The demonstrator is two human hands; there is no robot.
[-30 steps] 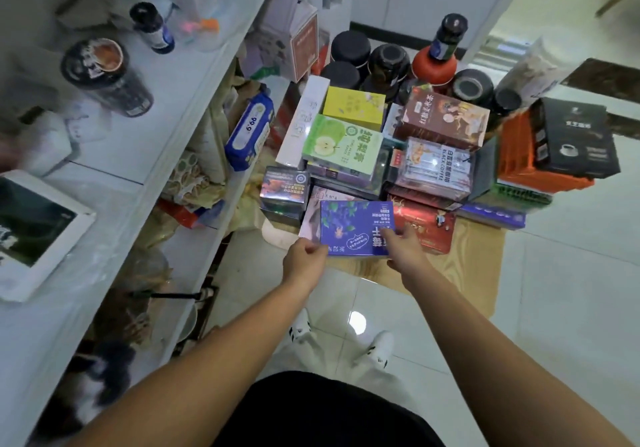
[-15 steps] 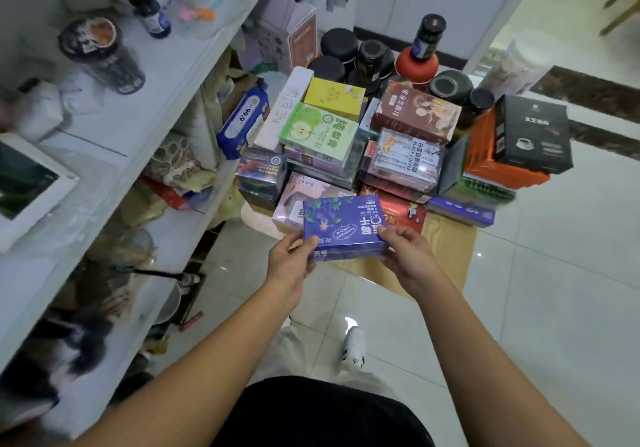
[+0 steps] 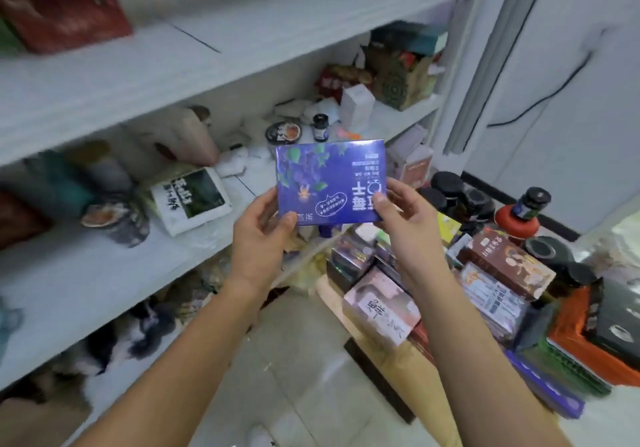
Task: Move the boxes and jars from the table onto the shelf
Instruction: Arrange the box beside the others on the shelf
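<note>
I hold a flat blue box (image 3: pixel 329 181) with leaf art and white lettering up in the air, in front of the white shelf (image 3: pixel 145 72). My left hand (image 3: pixel 263 228) grips its lower left corner, thumb on the face. My right hand (image 3: pixel 398 209) pinches its lower right edge. Lower right, the low wooden table (image 3: pixel 384 370) carries several stacked boxes, among them a pink box (image 3: pixel 381 308) and a brown box (image 3: pixel 505 263), with dark-lidded jars (image 3: pixel 457 193) at the back.
The middle shelf board (image 3: pixel 104 273) holds a white-framed box (image 3: pixel 192 200), a small dark bottle (image 3: pixel 320 127), a round tin and soft bags. A red bag (image 3: pixel 62 6) lies on the upper board. Orange and black boxes (image 3: pixel 595 335) sit at the table's right. Tiled floor lies below.
Both hands have lifted the blue box off the table pile and carried it up and left toward the shelf. My view has swung from the table to the shelf.
</note>
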